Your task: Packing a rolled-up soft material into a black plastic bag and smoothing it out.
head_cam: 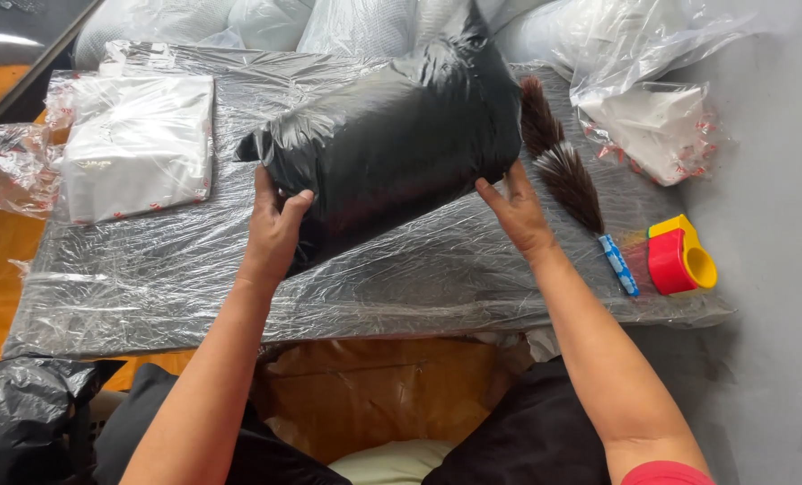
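— How much room is there around the fingers?

— Bare plastic-covered counter lies below both hands; a brush sits just right of the right hand.

— The hands?

— The left hand clasps the black bundle, thumb on top; the right hand's fingers, spread flat, press its lower edge.

— The bundle?

— Glossy, plump, tilted on the counter between them.

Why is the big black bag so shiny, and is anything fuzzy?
Head view: daylight glints off the black plastic bag between the left hand and right hand; the plastic-wrapped board glares too. Nothing looks blurred.
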